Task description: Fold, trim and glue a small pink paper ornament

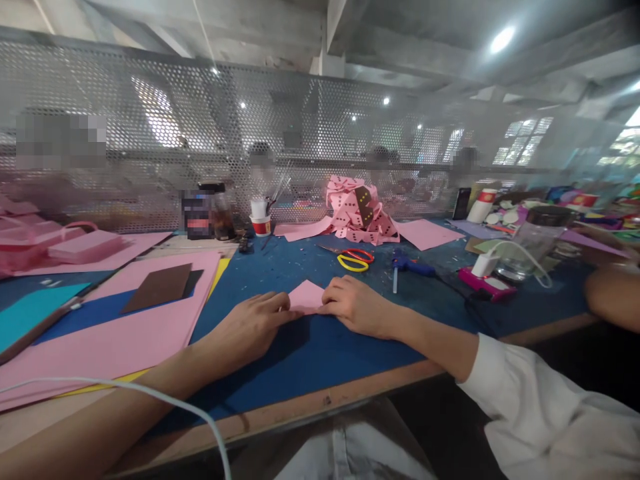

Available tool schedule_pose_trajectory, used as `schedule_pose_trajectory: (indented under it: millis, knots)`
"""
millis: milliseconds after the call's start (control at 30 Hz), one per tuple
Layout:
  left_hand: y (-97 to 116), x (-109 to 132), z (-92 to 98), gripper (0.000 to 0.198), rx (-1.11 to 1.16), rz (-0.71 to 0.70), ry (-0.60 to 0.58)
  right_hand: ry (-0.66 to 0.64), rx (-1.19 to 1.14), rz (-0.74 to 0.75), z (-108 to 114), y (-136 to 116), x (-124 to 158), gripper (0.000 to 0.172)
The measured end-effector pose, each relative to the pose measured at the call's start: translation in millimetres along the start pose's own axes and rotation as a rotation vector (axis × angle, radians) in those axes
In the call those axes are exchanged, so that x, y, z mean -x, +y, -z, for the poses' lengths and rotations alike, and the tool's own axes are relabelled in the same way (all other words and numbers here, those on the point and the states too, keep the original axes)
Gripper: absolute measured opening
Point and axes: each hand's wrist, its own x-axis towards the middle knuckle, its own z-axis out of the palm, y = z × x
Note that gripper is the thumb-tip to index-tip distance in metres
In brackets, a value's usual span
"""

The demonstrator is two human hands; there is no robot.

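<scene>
A small piece of pink paper (307, 296) with a pointed top lies on the blue mat between my two hands. My left hand (257, 321) grips its left lower corner, fingers curled and the index finger along the near edge. On the right corner, my right hand (356, 305) pinches the paper with bent fingers. The fingers partly hide both corners. Beyond the paper lie scissors (356, 259) with red and yellow handles. To their right rests a blue glue gun (413, 264), nozzle toward me.
Pink sheets (135, 347) with a brown card (159, 288) lie at left. A dotted pink paper construction (361, 208) stands at the back before a perforated metal screen (300, 120). At right are a pink power strip (487, 285) and a clear jar (533, 243). A white cable (165, 399) crosses my left forearm.
</scene>
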Motion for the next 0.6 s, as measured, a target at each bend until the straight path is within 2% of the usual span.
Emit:
schedule_pose_trajectory:
  millis: [233,600]
  knots:
    - [-5,6,3.6,0.044,0.072,0.035,0.005,0.011,-0.104,-0.081,4,6,12,0.027]
    - [-11,22,4.8,0.044,0.034,0.076,-0.010,0.042,-0.137,-0.148,3,13,27,0.027]
